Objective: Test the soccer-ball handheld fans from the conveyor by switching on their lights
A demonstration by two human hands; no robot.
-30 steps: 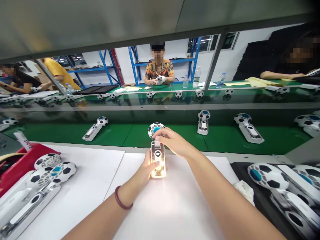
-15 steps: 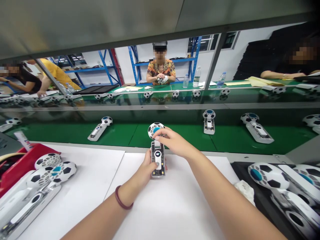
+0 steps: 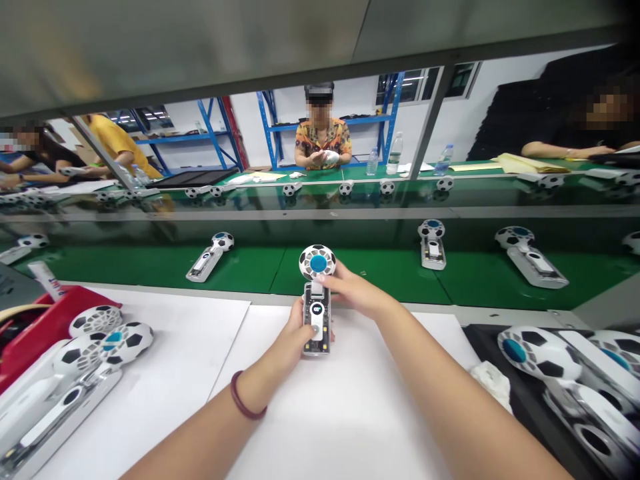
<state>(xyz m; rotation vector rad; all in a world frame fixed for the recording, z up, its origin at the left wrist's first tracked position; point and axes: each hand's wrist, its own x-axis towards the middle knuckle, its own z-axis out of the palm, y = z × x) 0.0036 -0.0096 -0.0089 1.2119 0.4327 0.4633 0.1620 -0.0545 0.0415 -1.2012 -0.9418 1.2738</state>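
I hold a handheld fan (image 3: 317, 313) upright over the white paper sheet (image 3: 350, 400). It has a football-patterned round head with a blue centre and a clear handle with a small lit display. My left hand (image 3: 293, 340) grips the lower handle, thumb on its front. My right hand (image 3: 353, 290) holds the neck just below the head, fingers on the right side.
More fans lie on the green conveyor belt (image 3: 380, 270) behind. A pile of fans (image 3: 75, 373) sits at the left by a red bin (image 3: 40, 323), and another pile of fans (image 3: 565, 373) lies on a black tray at the right. Other people sit across the line.
The bright light in the handle has gone out. My right hand slid off the fan's head down to its neck. The fans on the belt drifted to the right.
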